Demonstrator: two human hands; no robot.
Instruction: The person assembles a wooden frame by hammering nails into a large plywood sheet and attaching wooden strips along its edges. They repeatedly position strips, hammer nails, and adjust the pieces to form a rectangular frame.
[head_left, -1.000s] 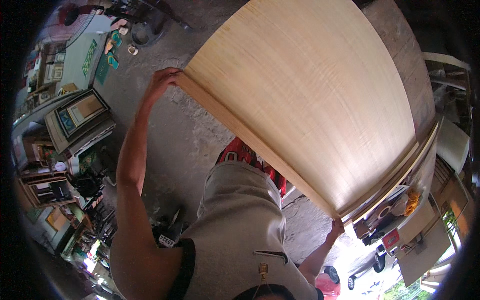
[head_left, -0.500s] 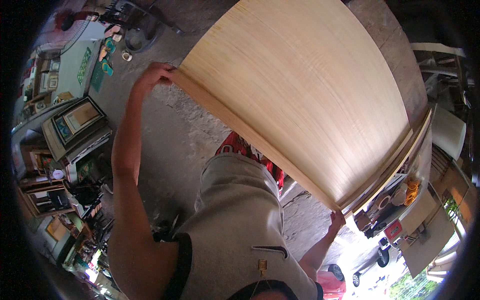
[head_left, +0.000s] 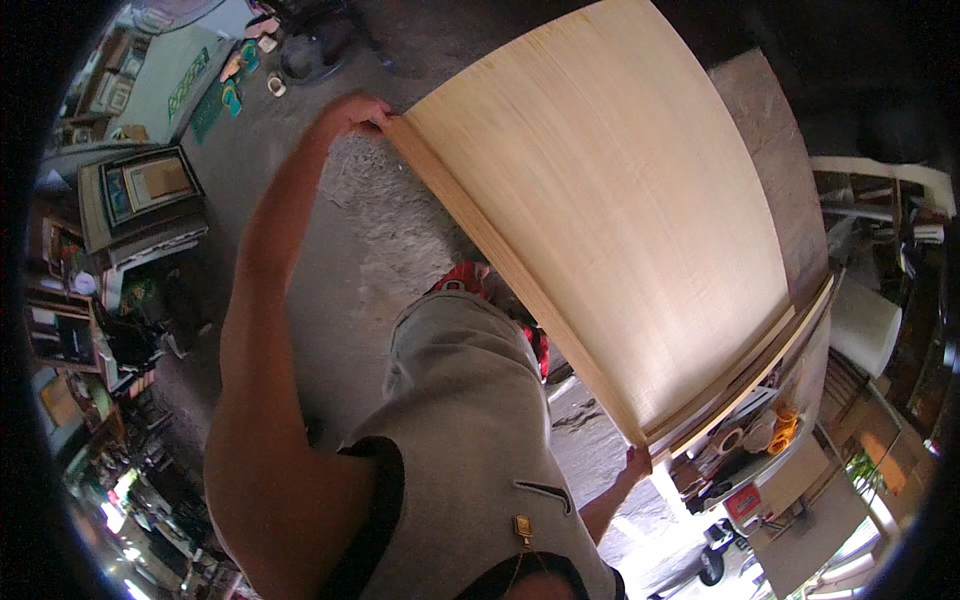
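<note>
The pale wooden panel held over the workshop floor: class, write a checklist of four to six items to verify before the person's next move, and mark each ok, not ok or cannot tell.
1. Left hand grips the far corner of the wooden panel: ok.
2. Right hand holds the near corner: ok, though mostly hidden under the edge.
3. Panel off the concrete floor: ok.
4. Floor beneath the panel free of obstacles: cannot tell, hidden.
5. Clear of the framed pictures at left: ok.
6. Clear of the shelf clutter by the right corner: not ok, very close.

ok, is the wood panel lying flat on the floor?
No, both hands hold the wood panel up off the concrete floor, left hand at one corner, right hand at another.
</note>
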